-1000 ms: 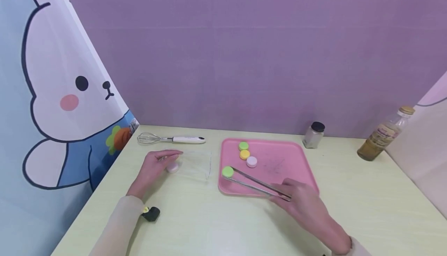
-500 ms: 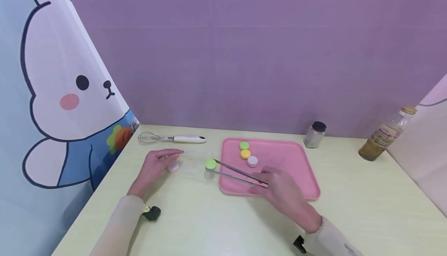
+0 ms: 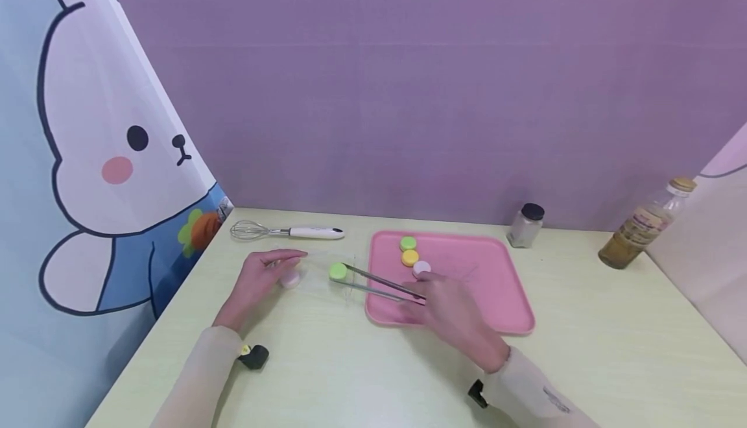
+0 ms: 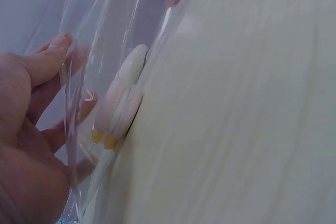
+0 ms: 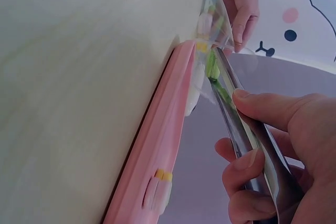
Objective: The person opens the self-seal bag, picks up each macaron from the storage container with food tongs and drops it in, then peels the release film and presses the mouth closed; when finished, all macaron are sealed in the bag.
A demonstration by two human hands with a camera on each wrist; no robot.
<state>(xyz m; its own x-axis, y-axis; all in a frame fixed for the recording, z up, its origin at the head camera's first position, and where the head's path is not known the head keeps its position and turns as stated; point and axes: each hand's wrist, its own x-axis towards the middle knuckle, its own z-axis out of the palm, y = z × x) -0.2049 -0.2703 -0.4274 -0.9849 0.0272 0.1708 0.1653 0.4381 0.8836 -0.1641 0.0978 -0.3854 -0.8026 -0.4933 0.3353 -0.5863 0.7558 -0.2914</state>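
Note:
My left hand (image 3: 257, 282) pinches the edge of a clear plastic bag (image 3: 318, 290) lying left of the tray, thumb and fingers on the film. Inside the bag, a pale pink macaron (image 4: 122, 109) shows in the left wrist view, with yellow macaron bits (image 4: 109, 141) below it. My right hand (image 3: 458, 318) grips metal tongs (image 5: 227, 72). Between their tips is a green macaron (image 3: 337, 272), overlapping the bag's open right end in the head view. On the pink tray (image 3: 490, 285) lie a green macaron (image 3: 408, 243), a yellow one (image 3: 410, 258) and a lilac one (image 3: 421, 268).
A whisk (image 3: 315, 233) with a white handle lies behind the bag. A black-lidded jar (image 3: 525, 227) stands behind the tray's right corner, and a corked bottle (image 3: 639, 227) of brown liquid is at the far right. The purple wall (image 3: 373, 91) rises along the table's back edge.
My right hand has carried the green macaron in the tongs leftward, from over the tray's left edge to the bag's opening. The left hand has stayed in place.

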